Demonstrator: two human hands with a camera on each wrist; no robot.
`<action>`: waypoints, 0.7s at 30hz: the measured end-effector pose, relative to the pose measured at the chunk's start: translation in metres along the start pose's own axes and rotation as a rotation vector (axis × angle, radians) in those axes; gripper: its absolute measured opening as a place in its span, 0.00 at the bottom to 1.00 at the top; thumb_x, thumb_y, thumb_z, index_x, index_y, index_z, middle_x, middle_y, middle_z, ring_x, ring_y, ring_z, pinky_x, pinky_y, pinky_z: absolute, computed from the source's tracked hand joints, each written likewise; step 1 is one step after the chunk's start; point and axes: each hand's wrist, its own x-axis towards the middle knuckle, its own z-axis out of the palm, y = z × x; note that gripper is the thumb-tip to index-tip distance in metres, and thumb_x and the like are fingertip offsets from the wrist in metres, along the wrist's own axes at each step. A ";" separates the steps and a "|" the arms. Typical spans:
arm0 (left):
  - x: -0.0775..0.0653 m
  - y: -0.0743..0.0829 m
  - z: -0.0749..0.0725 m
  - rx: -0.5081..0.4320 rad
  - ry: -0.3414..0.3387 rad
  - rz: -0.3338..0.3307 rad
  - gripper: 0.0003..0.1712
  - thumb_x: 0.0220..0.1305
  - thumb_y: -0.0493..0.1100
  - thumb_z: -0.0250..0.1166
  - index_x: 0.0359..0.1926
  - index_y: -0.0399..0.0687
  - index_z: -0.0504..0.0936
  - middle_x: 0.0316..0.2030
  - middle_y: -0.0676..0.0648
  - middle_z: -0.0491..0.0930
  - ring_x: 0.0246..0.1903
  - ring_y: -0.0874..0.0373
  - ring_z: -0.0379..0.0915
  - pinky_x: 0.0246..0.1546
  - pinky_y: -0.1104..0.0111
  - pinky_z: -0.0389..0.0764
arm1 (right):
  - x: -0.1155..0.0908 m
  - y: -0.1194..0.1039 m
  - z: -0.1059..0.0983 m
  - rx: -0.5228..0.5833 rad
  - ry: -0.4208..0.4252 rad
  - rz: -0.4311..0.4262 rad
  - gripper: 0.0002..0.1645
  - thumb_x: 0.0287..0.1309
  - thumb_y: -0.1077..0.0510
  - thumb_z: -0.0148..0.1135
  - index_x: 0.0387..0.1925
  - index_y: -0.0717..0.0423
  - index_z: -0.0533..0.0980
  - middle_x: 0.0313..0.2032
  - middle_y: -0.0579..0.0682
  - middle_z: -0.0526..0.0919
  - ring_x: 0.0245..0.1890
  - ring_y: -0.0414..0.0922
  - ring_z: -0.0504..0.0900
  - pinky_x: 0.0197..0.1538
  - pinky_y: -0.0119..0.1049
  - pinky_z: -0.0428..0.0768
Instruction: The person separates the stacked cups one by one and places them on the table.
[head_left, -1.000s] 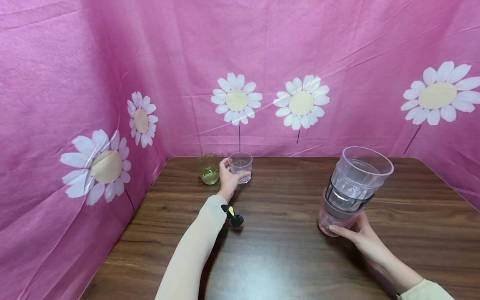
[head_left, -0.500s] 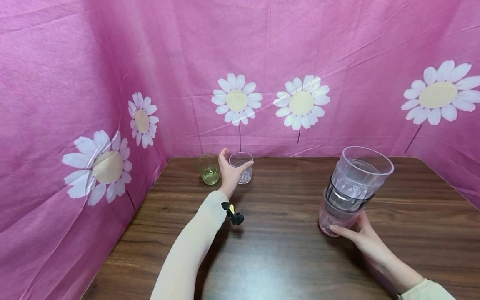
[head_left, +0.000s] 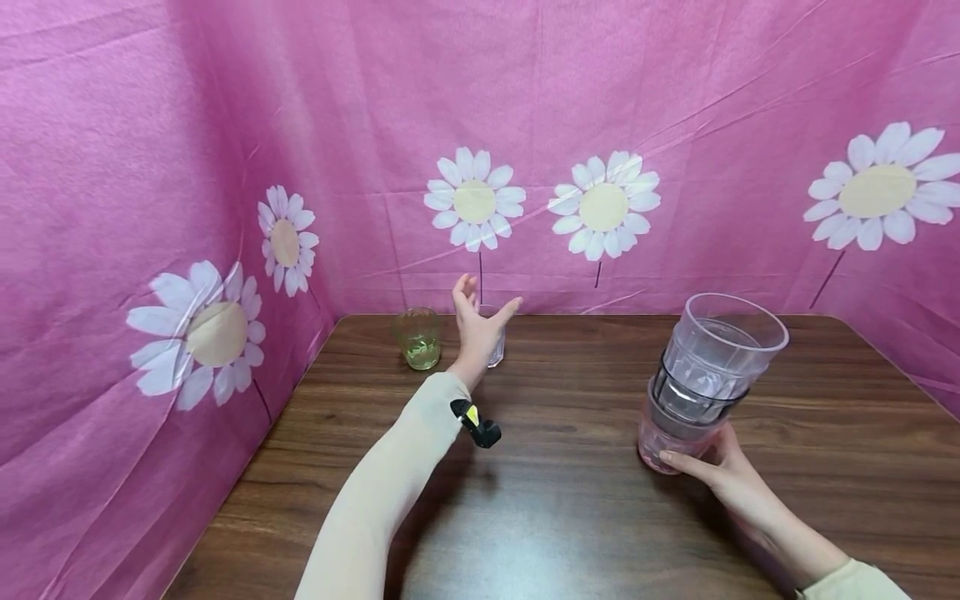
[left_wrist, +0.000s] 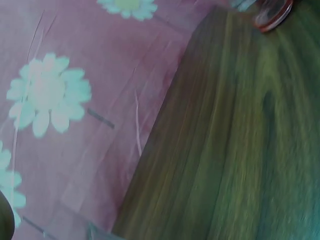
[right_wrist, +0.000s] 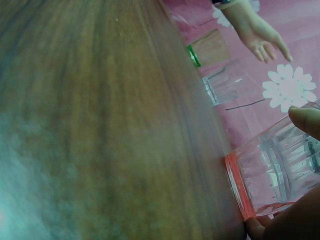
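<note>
While the right hand (head_left: 731,483) grips it low, one stack of nested tumblers (head_left: 712,367), pink lowest, is at the right side of the wooden table (head_left: 570,425). Left hand (head_left: 476,337): thumb and fingers apart, holding nothing, raised above one clear glass (right_wrist: 222,89) (upright, partly hidden in the head view). Beside that, one green glass (head_left: 420,340), upright. Beyond: pink cloth (head_left: 360,125), printed daisies (head_left: 603,207).

A small black wrist camera (head_left: 476,423), rounded at one end, is marked with a yellow patch (head_left: 472,413). Beside it, a long, plain, pale cream left sleeve (head_left: 375,492) is worn; well to its right, a matching right sleeve (head_left: 851,582) is partly shown.
</note>
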 end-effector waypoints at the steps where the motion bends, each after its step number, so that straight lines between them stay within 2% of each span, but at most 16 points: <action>1: -0.002 0.003 0.003 -0.003 -0.020 -0.006 0.51 0.50 0.33 0.76 0.70 0.36 0.55 0.67 0.34 0.61 0.70 0.44 0.56 0.73 0.64 0.56 | 0.000 0.000 0.000 0.002 0.000 -0.001 0.40 0.59 0.74 0.61 0.63 0.38 0.61 0.52 0.33 0.78 0.51 0.30 0.75 0.50 0.19 0.70; 5: -0.012 0.013 0.015 -0.034 -0.106 -0.037 0.50 0.52 0.32 0.75 0.70 0.37 0.55 0.67 0.34 0.61 0.70 0.43 0.57 0.72 0.65 0.57 | 0.000 0.001 0.000 0.008 -0.003 -0.005 0.40 0.59 0.74 0.61 0.63 0.38 0.61 0.52 0.33 0.78 0.51 0.30 0.75 0.50 0.18 0.70; 10: -0.023 0.023 0.029 -0.077 -0.219 -0.064 0.50 0.52 0.31 0.75 0.71 0.37 0.55 0.67 0.35 0.62 0.69 0.41 0.57 0.72 0.61 0.58 | 0.000 0.001 0.001 0.009 -0.005 -0.012 0.40 0.59 0.75 0.61 0.63 0.39 0.61 0.52 0.33 0.78 0.50 0.30 0.76 0.50 0.19 0.71; 17: -0.038 0.042 0.047 -0.091 -0.353 -0.110 0.51 0.52 0.30 0.74 0.72 0.40 0.55 0.67 0.39 0.64 0.68 0.45 0.60 0.69 0.70 0.62 | 0.000 0.000 0.001 0.009 -0.004 -0.008 0.39 0.59 0.75 0.61 0.63 0.38 0.61 0.51 0.33 0.79 0.50 0.30 0.76 0.49 0.19 0.72; 21: -0.045 0.053 0.057 -0.122 -0.417 -0.126 0.50 0.53 0.29 0.73 0.72 0.39 0.55 0.65 0.41 0.66 0.67 0.48 0.62 0.68 0.69 0.64 | 0.000 -0.001 0.000 0.010 -0.005 -0.010 0.40 0.59 0.75 0.61 0.63 0.39 0.61 0.51 0.33 0.79 0.50 0.30 0.76 0.49 0.19 0.71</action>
